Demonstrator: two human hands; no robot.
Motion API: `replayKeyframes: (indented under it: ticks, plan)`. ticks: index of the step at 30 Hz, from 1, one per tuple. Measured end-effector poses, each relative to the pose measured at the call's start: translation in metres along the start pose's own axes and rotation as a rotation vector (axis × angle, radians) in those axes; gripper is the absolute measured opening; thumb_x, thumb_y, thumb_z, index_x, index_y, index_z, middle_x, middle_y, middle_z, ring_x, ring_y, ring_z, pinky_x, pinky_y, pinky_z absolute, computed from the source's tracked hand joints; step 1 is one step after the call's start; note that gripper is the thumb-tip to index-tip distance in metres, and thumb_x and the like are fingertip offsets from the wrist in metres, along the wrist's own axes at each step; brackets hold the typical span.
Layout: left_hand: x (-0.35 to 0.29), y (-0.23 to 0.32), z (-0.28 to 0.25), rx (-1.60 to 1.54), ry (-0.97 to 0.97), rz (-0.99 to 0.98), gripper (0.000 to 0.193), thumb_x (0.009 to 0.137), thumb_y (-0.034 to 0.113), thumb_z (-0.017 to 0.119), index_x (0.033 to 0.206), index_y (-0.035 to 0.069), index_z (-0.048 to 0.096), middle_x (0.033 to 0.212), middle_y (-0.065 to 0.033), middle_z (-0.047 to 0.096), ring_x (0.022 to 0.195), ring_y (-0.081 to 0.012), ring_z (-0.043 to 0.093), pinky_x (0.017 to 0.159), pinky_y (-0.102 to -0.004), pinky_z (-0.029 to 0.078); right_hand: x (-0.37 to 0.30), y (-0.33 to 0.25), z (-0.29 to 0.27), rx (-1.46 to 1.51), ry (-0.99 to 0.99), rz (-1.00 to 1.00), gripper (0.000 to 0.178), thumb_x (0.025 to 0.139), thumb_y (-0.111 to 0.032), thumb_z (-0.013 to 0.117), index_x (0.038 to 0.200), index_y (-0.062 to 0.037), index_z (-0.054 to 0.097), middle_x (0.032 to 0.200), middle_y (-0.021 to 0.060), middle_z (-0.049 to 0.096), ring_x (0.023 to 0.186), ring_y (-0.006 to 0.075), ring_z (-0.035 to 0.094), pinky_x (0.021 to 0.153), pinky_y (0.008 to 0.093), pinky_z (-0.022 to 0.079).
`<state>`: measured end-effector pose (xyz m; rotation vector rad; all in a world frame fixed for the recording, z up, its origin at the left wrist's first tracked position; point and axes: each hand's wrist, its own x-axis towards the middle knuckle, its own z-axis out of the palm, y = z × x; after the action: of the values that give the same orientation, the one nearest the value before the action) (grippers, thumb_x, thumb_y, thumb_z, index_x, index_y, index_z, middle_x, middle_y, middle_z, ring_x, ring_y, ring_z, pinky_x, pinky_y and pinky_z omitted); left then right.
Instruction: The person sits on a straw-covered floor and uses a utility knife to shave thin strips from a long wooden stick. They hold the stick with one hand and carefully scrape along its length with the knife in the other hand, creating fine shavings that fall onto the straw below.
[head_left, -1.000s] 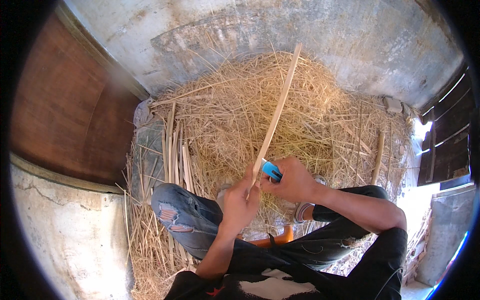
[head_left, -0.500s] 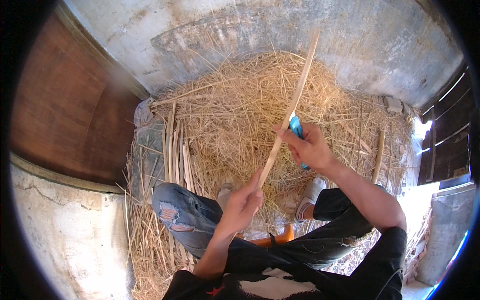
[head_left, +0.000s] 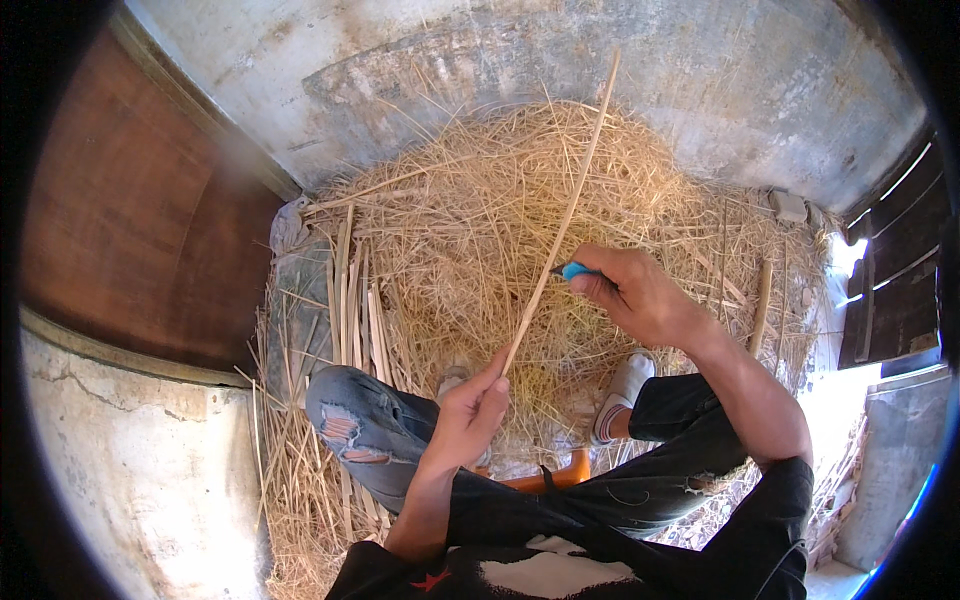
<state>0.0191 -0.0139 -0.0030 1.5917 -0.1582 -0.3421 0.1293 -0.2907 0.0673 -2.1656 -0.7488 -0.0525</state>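
Note:
My left hand (head_left: 474, 412) is closed round the lower end of a long, pale strip of split bamboo or wood (head_left: 566, 218), which slants up and away to the right. In my right hand (head_left: 640, 290) is a blue-handled utility knife (head_left: 578, 270), its dark tip at the strip's right side, about midway along. Whether the tip touches the strip I cannot tell. Most of the knife's handle is hidden in my fingers.
A wide heap of thin shavings (head_left: 480, 220) covers the floor ahead. Several pale strips (head_left: 350, 300) lie at the left, and a thicker stick (head_left: 762, 305) at the right. A concrete wall (head_left: 500, 60) stands behind, with a brown panel (head_left: 140, 210) at the left. An orange seat (head_left: 575, 468) shows between my legs.
The strip has turned so its narrow edge shows, and its far end has shifted left. My right hand has rolled over, and the knife now points left toward the strip.

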Motion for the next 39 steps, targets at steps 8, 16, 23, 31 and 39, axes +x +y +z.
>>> replayKeyframes:
  ticks: [8,16,23,31,39]
  plan:
    - [0.003,-0.01,0.006,0.07,-0.02,0.064,0.047,0.11,0.014,0.051,0.154,-0.002,0.045,0.067,0.0068,0.04,0.055,-0.0023,0.035,0.05,-0.0219,0.03,0.001,-0.008,-0.002,-0.15,0.066,0.207,0.025,0.105,-0.027,0.057,0.102,-0.0022,0.059,0.073,0.0245,0.063,0.067,0.0467,0.064,0.058,0.0546,0.047]
    - [0.006,0.002,0.005,0.064,0.03,-0.012,0.046,0.107,0.012,0.058,0.151,0.0,0.05,0.072,0.0084,0.044,0.063,-0.0011,0.039,0.055,-0.0211,0.032,0.008,-0.016,0.002,-0.102,0.036,0.343,0.027,0.104,-0.031,0.056,0.104,-0.005,0.062,0.069,0.0227,0.064,0.068,0.0452,0.066,0.059,0.056,0.051]
    - [0.009,0.0,0.005,0.18,0.075,0.029,0.045,0.106,0.009,0.059,0.15,0.002,0.052,0.073,0.0085,0.043,0.064,-0.0012,0.038,0.055,-0.0214,0.032,-0.006,-0.019,0.03,-0.136,-0.047,0.185,0.026,0.105,-0.031,0.055,0.105,-0.0059,0.062,0.071,0.0236,0.064,0.069,0.0468,0.066,0.061,0.0573,0.051]
    - [0.011,0.0,0.004,0.172,0.094,0.048,0.046,0.105,0.008,0.059,0.151,0.002,0.051,0.074,0.0078,0.044,0.065,-0.0015,0.038,0.055,-0.0213,0.032,-0.006,-0.016,0.043,-0.117,-0.062,0.158,0.026,0.106,-0.028,0.054,0.108,-0.0052,0.065,0.073,0.0251,0.065,0.07,0.0471,0.066,0.064,0.0568,0.052]
    - [0.005,-0.008,0.003,0.225,0.156,0.095,0.046,0.102,0.008,0.064,0.147,0.003,0.056,0.071,0.0071,0.047,0.062,-0.002,0.04,0.054,-0.0212,0.034,0.005,-0.012,0.027,-0.063,0.072,0.258,0.031,0.106,-0.032,0.058,0.108,-0.0012,0.065,0.064,0.023,0.057,0.061,0.0434,0.063,0.056,0.0491,0.048]
